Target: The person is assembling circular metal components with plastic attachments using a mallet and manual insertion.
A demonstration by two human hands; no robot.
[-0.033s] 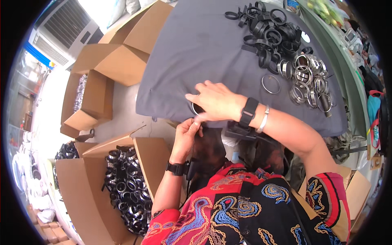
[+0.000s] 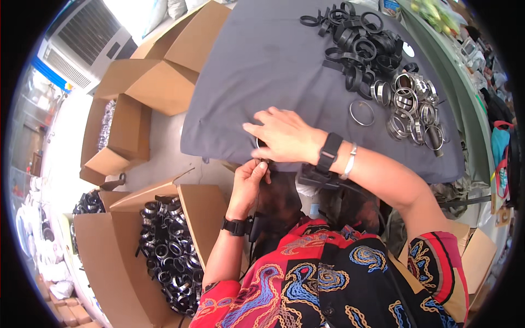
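At the table's near edge, a ring with a silver rim [image 2: 258, 143] shows partly from beneath my right hand [image 2: 287, 135]. That hand lies palm down over it, fingers and thumb bent around it; most of the ring is hidden. My left hand [image 2: 250, 179] is just below, thumb and forefinger pinched together close to the right thumb. A small dark piece shows at the left fingertips, too covered to name. Right of the hands lies a single thin silver ring [image 2: 351, 117]. Beyond it are a pile of silver metal rings [image 2: 406, 101] and a heap of black rings [image 2: 358, 46].
A grey cloth covers the table [image 2: 240, 82]. At lower left stands an open cardboard box [image 2: 98, 262] filled with black-and-silver rings [image 2: 169, 251]. Another open carton [image 2: 131, 126] holds silvery pieces. A grey-white air cooler [image 2: 82, 41] stands at upper left.
My right hand has shifted very slightly to the left over the ring. The left hand stays pinched in nearly the same place, and the piles are unchanged.
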